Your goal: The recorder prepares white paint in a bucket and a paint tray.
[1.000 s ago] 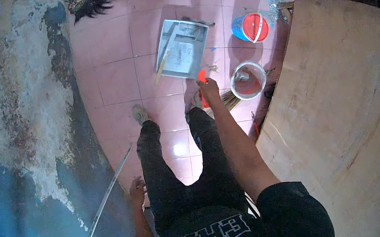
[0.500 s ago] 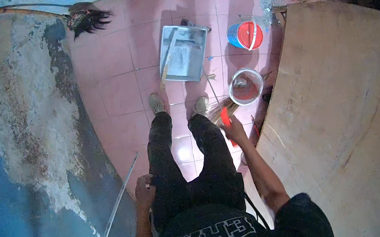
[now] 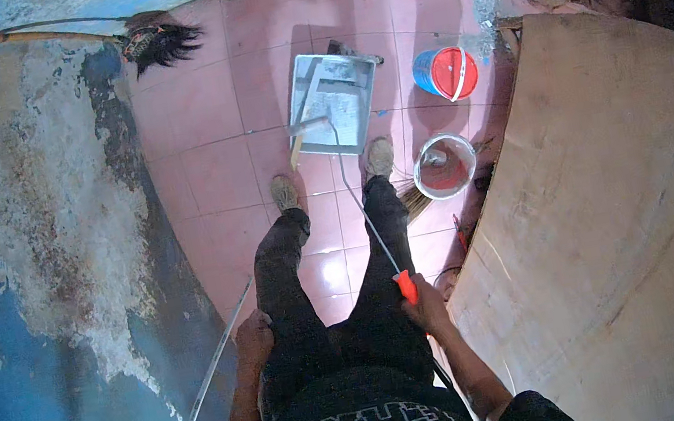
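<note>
Pink tiles (image 3: 207, 179) carry the tray (image 3: 350, 119); over its near end is the roller (image 3: 310, 126), its rod (image 3: 371, 227) running forward, slightly left, from the right hand (image 3: 429, 306), fingers gripping its handle (image 3: 406, 287). Left hand (image 3: 254, 338): beside the thigh (image 3: 278, 296), fingers' state unclear.

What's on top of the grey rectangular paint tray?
A long tan stick lies along the left side of the tray. A pale cylindrical roller overlaps the tray's lower part, contact unclear, hiding what's behind it.

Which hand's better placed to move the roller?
Right, likely: right hand grips the red handle, roller head seemingly over the tray; left hand is by the left thigh, no tool visible.
</note>
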Available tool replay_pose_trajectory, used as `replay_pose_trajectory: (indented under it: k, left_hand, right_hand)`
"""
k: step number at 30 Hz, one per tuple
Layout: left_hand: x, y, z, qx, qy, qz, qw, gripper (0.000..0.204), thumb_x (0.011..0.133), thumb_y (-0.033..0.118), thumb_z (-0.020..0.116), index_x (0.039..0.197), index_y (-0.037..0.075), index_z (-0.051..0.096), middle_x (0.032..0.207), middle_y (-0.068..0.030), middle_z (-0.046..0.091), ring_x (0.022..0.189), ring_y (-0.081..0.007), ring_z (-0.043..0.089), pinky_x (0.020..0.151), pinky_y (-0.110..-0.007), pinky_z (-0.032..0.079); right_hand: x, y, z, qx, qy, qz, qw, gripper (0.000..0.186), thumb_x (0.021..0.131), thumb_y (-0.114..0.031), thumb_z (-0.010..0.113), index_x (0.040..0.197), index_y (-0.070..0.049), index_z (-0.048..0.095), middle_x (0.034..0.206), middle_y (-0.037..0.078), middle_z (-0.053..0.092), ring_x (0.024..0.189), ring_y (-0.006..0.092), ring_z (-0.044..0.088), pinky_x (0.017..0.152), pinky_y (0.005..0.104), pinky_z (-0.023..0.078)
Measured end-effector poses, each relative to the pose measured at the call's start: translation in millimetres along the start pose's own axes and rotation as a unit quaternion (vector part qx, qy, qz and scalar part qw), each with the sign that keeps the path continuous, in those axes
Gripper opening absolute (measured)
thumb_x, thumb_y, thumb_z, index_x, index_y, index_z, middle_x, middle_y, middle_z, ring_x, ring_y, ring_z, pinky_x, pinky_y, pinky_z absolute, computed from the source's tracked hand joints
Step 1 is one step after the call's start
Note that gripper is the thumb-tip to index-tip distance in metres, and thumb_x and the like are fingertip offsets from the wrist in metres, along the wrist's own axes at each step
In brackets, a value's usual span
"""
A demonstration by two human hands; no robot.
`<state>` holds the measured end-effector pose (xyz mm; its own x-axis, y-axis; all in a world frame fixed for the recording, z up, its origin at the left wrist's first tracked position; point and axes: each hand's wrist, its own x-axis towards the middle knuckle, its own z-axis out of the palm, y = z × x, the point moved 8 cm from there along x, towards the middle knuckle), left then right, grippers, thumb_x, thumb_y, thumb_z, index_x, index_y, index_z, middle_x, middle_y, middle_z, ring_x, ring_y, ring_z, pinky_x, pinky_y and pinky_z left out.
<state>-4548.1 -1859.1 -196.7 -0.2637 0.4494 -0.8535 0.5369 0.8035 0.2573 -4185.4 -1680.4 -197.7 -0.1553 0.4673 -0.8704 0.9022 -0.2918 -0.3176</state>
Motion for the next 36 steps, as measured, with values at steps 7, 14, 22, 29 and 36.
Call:
replay_pose_trajectory:
  k: [7, 14, 22, 29, 36]
  left_hand:
    - [-28.3, 46.8, 36.3, -0.064, -0.063, 0.001, 0.996, 0.017, 0.086, 0.014, 0.05, 0.088, 0.003, 0.063, 0.088, -0.0233, 0.065, 0.089, -0.0424, 0.063, 0.079, -0.049, 0.049]
    - [-76.7, 63.2, 67.2, -0.157, -0.188, 0.0, 0.97, 0.02, 0.084, 0.014, 0.049, 0.092, 0.003, 0.065, 0.09, -0.0188, 0.067, 0.088, -0.0337, 0.066, 0.08, -0.043, 0.049]
    - [138.5, 98.6, 121.6, -0.069, -0.278, 0.103, 0.953, 0.023, 0.089, 0.014, 0.049, 0.104, 0.004, 0.063, 0.1, -0.0175, 0.066, 0.093, -0.0369, 0.063, 0.083, -0.047, 0.049]
    - [429.3, 94.4, 117.1, -0.041, 0.075, 0.095, 0.992, 0.037, 0.094, 0.033, 0.049, 0.115, 0.002, 0.057, 0.102, -0.0268, 0.063, 0.097, -0.0444, 0.06, 0.087, -0.052, 0.047]
    - [556.7, 65.0, 108.0, 0.085, 0.363, 0.159, 0.914, 0.05, 0.096, 0.044, 0.045, 0.126, 0.005, 0.05, 0.102, -0.0283, 0.064, 0.101, -0.047, 0.059, 0.089, -0.053, 0.046]
  right_hand:
    - [-20.2, 14.5, -77.7, 0.007, -0.069, -0.025, 0.997, 0.042, 0.08, -0.012, 0.063, 0.115, -0.006, 0.041, 0.088, 0.025, 0.061, 0.086, 0.0482, 0.061, 0.073, 0.0513, 0.049]
    - [-30.5, 43.9, -103.2, 0.074, -0.165, 0.025, 0.983, 0.055, 0.08, -0.018, 0.064, 0.128, -0.007, 0.039, 0.093, 0.027, 0.063, 0.09, 0.047, 0.063, 0.077, 0.0512, 0.051]
    - [175.9, 81.0, -133.4, -0.029, 0.084, -0.11, 0.99, 0.037, 0.087, -0.02, 0.06, 0.12, -0.01, 0.046, 0.085, 0.021, 0.065, 0.076, 0.0442, 0.064, 0.065, 0.0473, 0.051]
    - [278.3, 99.2, -131.0, 0.036, 0.08, -0.071, 0.994, 0.049, 0.085, -0.016, 0.068, 0.129, -0.005, 0.048, 0.086, 0.022, 0.063, 0.075, 0.0299, 0.066, 0.066, 0.0383, 0.05]
    - [299.5, 20.0, -169.6, -0.096, 0.12, -0.235, 0.96, 0.038, 0.084, -0.019, 0.07, 0.111, -0.001, 0.052, 0.074, 0.018, 0.06, 0.065, 0.0289, 0.063, 0.06, 0.0368, 0.048]
